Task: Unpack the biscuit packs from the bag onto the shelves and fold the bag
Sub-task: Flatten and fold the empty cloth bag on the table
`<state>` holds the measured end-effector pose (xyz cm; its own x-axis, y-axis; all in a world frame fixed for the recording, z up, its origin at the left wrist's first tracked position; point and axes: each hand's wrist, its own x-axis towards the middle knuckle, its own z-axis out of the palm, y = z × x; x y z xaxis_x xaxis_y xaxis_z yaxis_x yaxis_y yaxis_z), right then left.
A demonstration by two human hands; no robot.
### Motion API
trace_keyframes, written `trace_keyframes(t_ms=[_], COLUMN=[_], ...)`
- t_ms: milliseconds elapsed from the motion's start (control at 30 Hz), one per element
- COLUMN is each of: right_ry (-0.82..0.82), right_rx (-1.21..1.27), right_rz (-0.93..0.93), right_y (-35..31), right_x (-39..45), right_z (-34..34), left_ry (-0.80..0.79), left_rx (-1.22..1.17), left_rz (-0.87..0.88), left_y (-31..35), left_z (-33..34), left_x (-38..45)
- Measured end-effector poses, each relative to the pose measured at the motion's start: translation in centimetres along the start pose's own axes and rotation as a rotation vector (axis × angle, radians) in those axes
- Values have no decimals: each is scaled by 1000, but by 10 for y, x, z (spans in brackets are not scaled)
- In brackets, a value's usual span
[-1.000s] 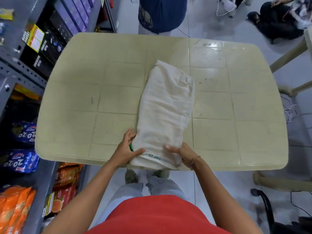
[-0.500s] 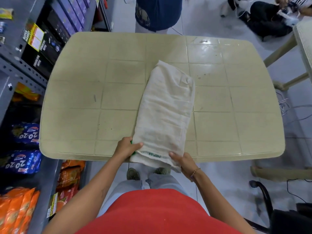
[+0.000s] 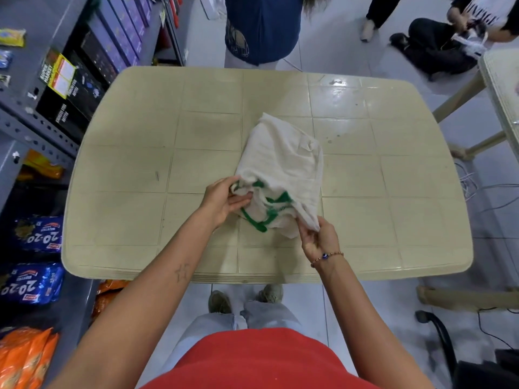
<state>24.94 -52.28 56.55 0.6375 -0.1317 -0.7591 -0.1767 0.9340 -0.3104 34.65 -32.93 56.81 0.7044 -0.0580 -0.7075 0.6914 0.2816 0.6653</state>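
Observation:
A cream cloth bag (image 3: 283, 161) with green handles lies in the middle of the beige plastic table (image 3: 134, 164). Its near end is lifted and turned back over itself, so the green handles show underneath. My left hand (image 3: 224, 199) grips the bag's near left edge by the handles. My right hand (image 3: 317, 240) pinches the bag's near right corner, raised off the table. Blue biscuit packs (image 3: 36, 233) and orange packs (image 3: 25, 357) sit on the grey shelves at the left.
Shelving (image 3: 42, 130) with dark boxes runs along the table's left side. A person in a blue top (image 3: 261, 26) stands at the far edge; another crouches at the far right. A second table (image 3: 502, 88), cables and a chair base sit to the right.
Both hands lifted the bag's near end from the table's front edge and carried it away from me over the bag, exposing the green handles. The view shifted closer to the table.

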Motion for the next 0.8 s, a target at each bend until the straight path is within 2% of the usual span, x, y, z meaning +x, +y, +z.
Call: trace_keyframes(t_ms=[100,167,233,300,333,400,433,467,500,567,633,700,767,800], right_ry=[43,75,89,58,3,-202,-242,-204,-120,30,215,392,395,358], right_rx=[109,-12,-248,-728,-1067,-1737,-2018,-2225,-2318,-2248,-1969,-1663,-1584,-1599], right_rz=[-19,-79,-211,-443,-591,-734,-735,-730,-731,-755,-822,-851,-852,-821], right_y=[-9,-10,-6,1,5,18,24,29,30,19,1,-12,-6,1], right_x=[10,21,29,32,33,41,47,54,59,61,58,52,45,41], right_z=[13,15,13,7,1,-14,-21,-28,-33,-43,-57,-66,-63,-61], left_ry=[-41,-70,-8,82,51,-170,-290,-376,-414,-411,-399,-362,-210,-82], left_rx=[19,102,342,669,846,1206,1345,1453,1547,1712,1767,1683,1508,1398], left_rz=[6,112,300,546,676,834,839,800,746,663,665,778,879,855], left_y=[-5,-11,-16,-21,-23,-33,-39,-45,-50,-55,-56,-57,-64,-69], left_z=[14,13,6,-5,-9,-14,-17,-20,-24,-33,-40,-42,-42,-43], left_x=[14,23,29,32,33,35,37,40,43,52,55,51,43,38])
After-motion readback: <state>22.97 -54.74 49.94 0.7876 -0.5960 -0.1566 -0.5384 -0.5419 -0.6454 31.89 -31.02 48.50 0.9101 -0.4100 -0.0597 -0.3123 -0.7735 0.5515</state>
